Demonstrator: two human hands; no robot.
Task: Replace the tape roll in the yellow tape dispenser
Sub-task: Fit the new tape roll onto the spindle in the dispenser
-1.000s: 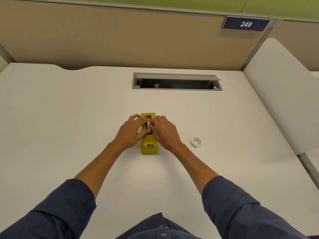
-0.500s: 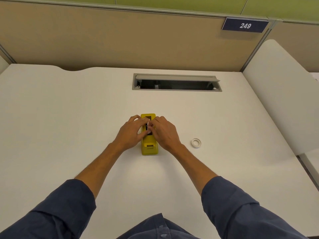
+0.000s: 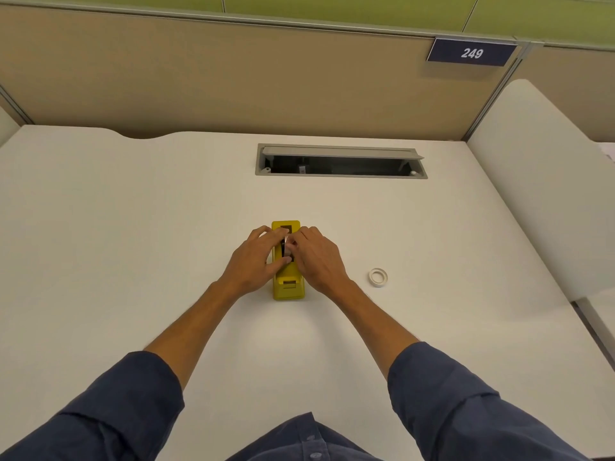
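Observation:
The yellow tape dispenser stands on the white desk, its cutter end toward me. My left hand and my right hand meet over its dark slot. Their fingertips pinch a white tape roll that stands on edge in the slot. My fingers hide most of that roll. A second small white tape roll lies flat on the desk to the right of the dispenser, apart from both hands.
An open grey cable hatch is set into the desk behind the dispenser. A tan partition with a blue "249" sign closes the back. A white side panel borders the right edge.
Both hands stay on the roll in the dispenser's slot with only slight finger shifts. The dispenser and the loose roll have not moved.

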